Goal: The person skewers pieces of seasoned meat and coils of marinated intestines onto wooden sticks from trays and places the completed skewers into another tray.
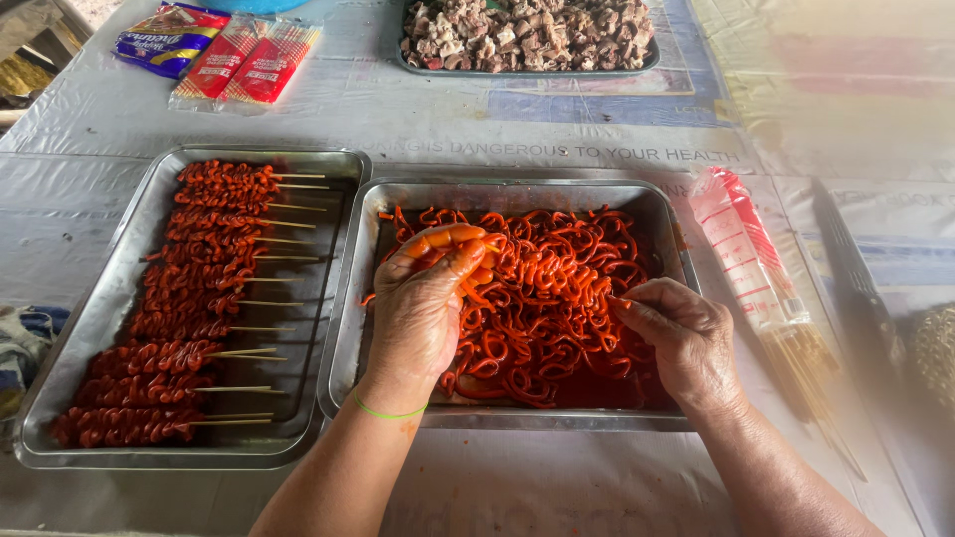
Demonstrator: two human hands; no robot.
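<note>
I see left hand (423, 298) over middle steel tray (517, 194), fingers curled together around few orange-red marinated strips (557, 298), lifted a little from pile. Right hand (681, 333) at right side of same tray, fingertips pinched together on thin wooden stick (625, 298), its tip in strips. Strips fill this tray, tangled, wet with red sauce. Just beside, on left, second steel tray (90, 328) holds finished skewers (189, 308) in row, sticks pointing right. Pack of bare sticks (761, 273) lies right of middle tray. Tray of pale meat pieces (527, 35) at far edge of table.
</note>
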